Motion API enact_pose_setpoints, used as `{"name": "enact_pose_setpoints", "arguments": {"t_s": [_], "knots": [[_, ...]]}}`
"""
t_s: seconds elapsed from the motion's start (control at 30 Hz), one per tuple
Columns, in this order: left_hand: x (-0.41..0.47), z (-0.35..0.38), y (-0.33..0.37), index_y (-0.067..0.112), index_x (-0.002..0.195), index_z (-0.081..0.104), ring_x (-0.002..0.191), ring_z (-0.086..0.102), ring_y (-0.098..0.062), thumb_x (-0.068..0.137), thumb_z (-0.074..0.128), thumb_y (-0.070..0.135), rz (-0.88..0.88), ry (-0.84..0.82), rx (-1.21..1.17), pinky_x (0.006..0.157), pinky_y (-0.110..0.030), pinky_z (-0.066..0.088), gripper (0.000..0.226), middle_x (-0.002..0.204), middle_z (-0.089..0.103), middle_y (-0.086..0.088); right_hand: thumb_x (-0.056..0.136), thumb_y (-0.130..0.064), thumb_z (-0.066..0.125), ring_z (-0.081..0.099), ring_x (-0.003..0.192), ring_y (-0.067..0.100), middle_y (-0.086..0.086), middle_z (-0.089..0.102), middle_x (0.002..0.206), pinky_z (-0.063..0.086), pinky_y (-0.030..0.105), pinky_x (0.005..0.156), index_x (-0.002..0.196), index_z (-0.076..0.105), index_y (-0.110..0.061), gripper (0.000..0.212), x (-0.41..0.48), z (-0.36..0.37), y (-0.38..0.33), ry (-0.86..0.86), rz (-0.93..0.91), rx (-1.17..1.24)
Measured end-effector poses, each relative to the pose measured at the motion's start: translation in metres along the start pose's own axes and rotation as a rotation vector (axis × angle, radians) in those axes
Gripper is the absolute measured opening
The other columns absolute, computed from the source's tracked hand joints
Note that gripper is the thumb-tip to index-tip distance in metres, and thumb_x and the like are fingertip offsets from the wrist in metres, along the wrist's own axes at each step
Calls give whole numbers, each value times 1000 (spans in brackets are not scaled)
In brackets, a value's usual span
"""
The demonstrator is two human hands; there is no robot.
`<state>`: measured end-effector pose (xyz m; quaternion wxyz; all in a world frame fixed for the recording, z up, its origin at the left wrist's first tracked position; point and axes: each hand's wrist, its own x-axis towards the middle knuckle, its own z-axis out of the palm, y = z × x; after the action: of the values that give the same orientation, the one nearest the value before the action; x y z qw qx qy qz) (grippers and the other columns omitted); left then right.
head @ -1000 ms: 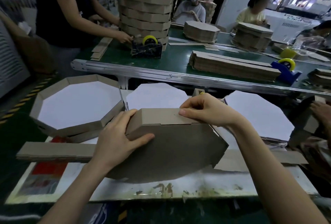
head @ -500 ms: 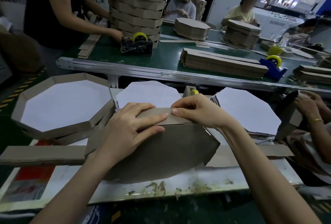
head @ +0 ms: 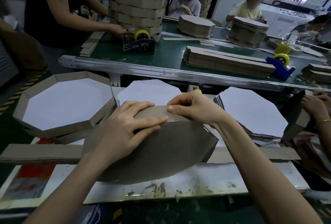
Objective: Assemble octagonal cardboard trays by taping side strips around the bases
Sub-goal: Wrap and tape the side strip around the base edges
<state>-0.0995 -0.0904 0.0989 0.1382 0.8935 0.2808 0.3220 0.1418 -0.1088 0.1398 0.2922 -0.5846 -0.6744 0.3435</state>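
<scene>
Brown cardboard base [head: 161, 148] stands tilted on edge on the tabletop [head: 215, 180], with the side strip [head: 154, 113] folded along its top edge. The left hand [head: 129, 130] presses flat-fingered on strip and base, and the right hand [head: 193, 109] pinches the strip. This looks like the wrapping step; taping next calls for holding the seam aligned.

The octagonal base [head: 161, 148] stands tilted, lower edge on the desk [head: 215, 180], brown side toward the worker. A brown side strip [head: 157, 114] is folded along its top edge. Left of it lies a finished tray [head: 59, 102], white inside with its brown walls up. Beyond are two piles of white bases [head: 250, 111]. Long loose strips [head: 41, 152] lie flat across the desk.
</scene>
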Motion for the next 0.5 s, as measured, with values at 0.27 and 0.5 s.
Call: {"name": "enact_pose_setpoints", "arguments": {"t_s": [0.27,0.5], "knots": [[3,0,5,45,119,63,116,51,-22,92,42,49,-46,-15,-48,91,-43,46,35,128,61,5,92,-38,66,68,81,12,1,77,91,56,27,74,96,78,-20,22,0,-12,5,-16,89,2],[3,5,-4,53,117,61,132,38,-10,89,42,52,-79,-16,-115,104,-39,35,33,133,48,23,97,-16,52,56,83,24,11,56,88,56,47,89,97,65,0,20,41,-42,124,595,613,314]]}}
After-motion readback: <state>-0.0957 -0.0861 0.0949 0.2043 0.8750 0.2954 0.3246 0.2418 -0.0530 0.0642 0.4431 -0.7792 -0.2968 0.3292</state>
